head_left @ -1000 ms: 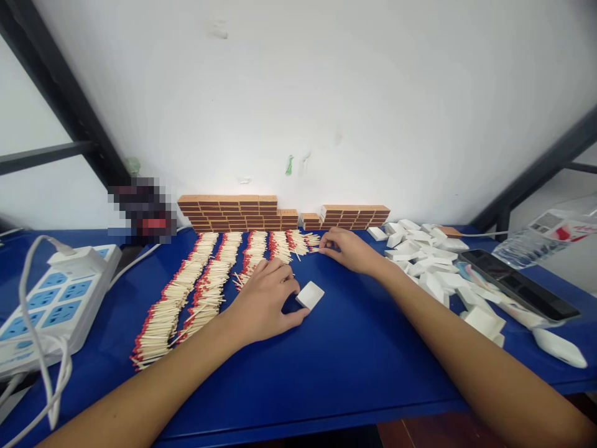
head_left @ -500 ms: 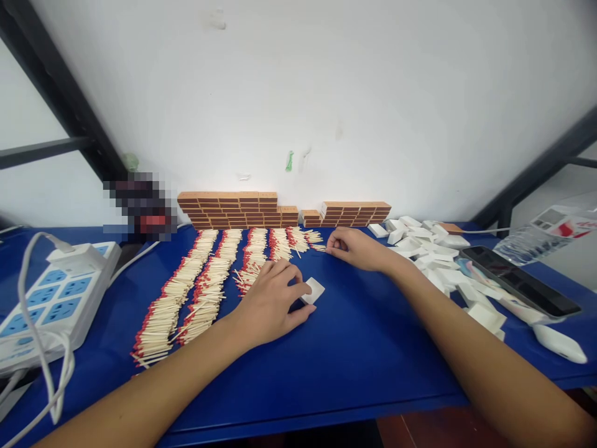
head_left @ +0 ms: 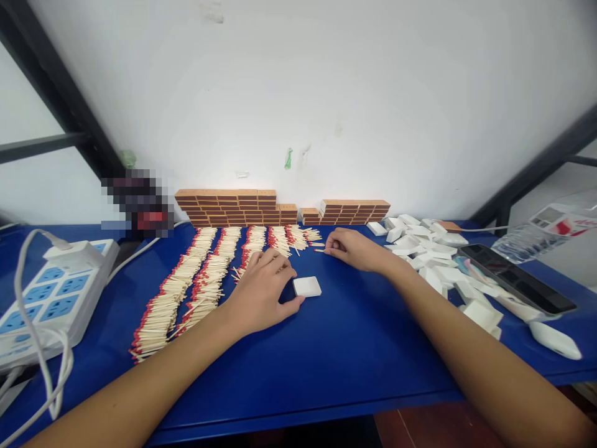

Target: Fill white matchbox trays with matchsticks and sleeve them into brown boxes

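My left hand rests over the table with thumb and fingers apart, beside the left end of a small white matchbox tray. The tray lies flat with its open side up, and the thumb tip is at its lower left corner. My right hand is closed in a pinch on a matchstick, whose end points left past the fingertips. Just left of it, loose matchsticks fan out at the end of several red-headed match rows, partly hidden behind my left hand.
Stacked brown matchboxes line the wall, with a lower stack to the right. A pile of white trays, a phone and a plastic bottle are at right. A power strip with cables sits left on the blue table.
My left hand has drawn back slightly left, its fingers coming off the tray, which has turned and now lies flat. My right hand stays almost in place, with the matchstick end showing.
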A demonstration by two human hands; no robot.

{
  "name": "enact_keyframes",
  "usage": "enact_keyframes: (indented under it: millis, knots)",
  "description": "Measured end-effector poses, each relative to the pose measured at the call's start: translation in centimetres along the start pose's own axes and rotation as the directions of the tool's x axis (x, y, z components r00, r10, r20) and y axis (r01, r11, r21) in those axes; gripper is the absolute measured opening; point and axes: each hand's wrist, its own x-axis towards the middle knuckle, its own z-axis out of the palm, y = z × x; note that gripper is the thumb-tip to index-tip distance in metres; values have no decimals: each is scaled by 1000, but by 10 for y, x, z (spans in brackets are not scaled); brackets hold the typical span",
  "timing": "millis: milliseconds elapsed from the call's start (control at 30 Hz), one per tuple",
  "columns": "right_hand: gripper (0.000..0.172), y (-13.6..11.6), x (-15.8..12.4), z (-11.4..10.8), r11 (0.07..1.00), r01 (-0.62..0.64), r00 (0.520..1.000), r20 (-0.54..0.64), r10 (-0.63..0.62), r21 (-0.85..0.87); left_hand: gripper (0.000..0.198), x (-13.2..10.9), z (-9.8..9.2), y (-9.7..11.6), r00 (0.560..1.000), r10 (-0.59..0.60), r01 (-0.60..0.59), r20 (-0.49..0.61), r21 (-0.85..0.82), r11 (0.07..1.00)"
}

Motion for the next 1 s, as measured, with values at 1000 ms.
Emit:
enact_keyframes:
  millis: [1000]
  knots:
    - [13, -20, -2, -5, 997, 40, 978, -206, -25, 71, 24, 2, -4, -8, 988, 9, 3, -154, 74, 997]
